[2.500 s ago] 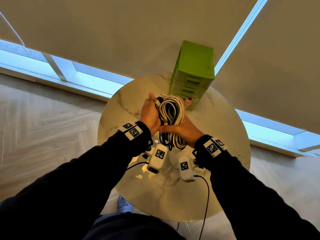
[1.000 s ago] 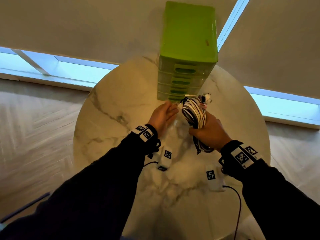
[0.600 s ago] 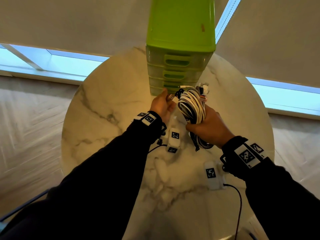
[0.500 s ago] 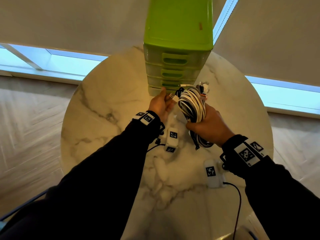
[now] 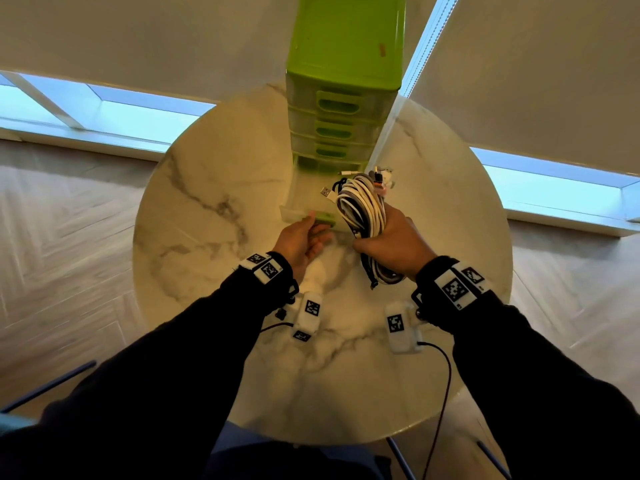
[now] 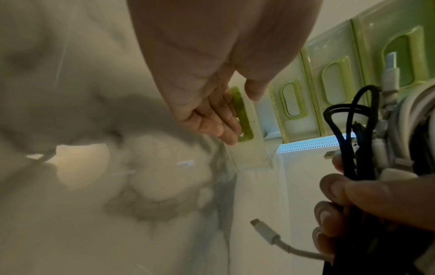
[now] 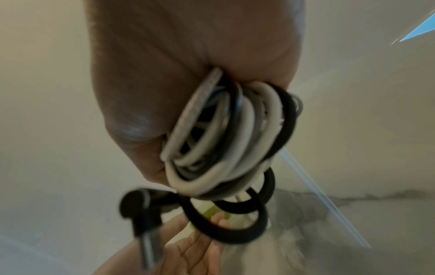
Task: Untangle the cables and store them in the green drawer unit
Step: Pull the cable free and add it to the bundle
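Observation:
The green drawer unit [image 5: 346, 46] stands at the far side of the round marble table [image 5: 207, 244]. Its bottom drawer [image 5: 298, 206] is pulled out toward me. My left hand [image 5: 317, 225] pinches the drawer's green handle [image 5: 325, 218]; in the left wrist view the fingers [image 6: 221, 128] sit in the handle slot [image 6: 246, 121] with the thumb above. My right hand [image 5: 391, 244] grips a coiled bundle of white, grey and black cables [image 5: 362, 206] just right of the open drawer. The bundle [image 7: 223, 139] hangs from my fist, and a white connector [image 6: 266, 232] dangles below it.
The upper drawers [image 5: 336, 105] are closed. Bare marble lies to the left and near side of the table. Window strips [image 5: 138, 116] and wooden floor [image 5: 62, 237] surround the table. Thin black leads [image 5: 440, 393] run from my wrist cameras.
My left hand let go of the bundle, took the bottom drawer's handle and drew the drawer out toward me. My right hand kept the bundle and now holds it beside the drawer.

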Tool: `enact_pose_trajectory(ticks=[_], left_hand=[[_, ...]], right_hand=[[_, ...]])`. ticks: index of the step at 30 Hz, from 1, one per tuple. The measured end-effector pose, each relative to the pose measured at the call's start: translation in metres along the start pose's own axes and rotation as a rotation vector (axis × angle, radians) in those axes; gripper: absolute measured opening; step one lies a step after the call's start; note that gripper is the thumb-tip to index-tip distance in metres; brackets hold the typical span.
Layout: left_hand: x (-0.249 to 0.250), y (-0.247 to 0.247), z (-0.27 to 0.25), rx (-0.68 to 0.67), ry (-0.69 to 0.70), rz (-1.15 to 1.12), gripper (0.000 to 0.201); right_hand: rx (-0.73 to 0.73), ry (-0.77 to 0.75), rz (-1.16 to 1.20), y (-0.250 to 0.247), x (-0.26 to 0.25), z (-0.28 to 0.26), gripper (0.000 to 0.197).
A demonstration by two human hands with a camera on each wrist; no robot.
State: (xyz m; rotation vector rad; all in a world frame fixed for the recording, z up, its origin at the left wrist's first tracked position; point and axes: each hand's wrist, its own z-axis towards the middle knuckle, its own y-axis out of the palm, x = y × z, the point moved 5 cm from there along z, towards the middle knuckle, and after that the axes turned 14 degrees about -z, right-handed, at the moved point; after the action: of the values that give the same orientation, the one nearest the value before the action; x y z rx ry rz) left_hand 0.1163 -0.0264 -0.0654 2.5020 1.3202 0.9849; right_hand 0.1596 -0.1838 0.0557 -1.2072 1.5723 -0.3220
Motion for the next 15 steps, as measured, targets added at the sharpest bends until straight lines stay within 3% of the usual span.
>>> enact_pose_trajectory(ticks=[15], left_hand=[[-0.017, -0.056, -0.042, -0.016, 0.018, 0.143, 0.029]], right_hand=[[-0.039, 0.087, -0.014, 0.033, -0.027, -0.028, 0.047]])
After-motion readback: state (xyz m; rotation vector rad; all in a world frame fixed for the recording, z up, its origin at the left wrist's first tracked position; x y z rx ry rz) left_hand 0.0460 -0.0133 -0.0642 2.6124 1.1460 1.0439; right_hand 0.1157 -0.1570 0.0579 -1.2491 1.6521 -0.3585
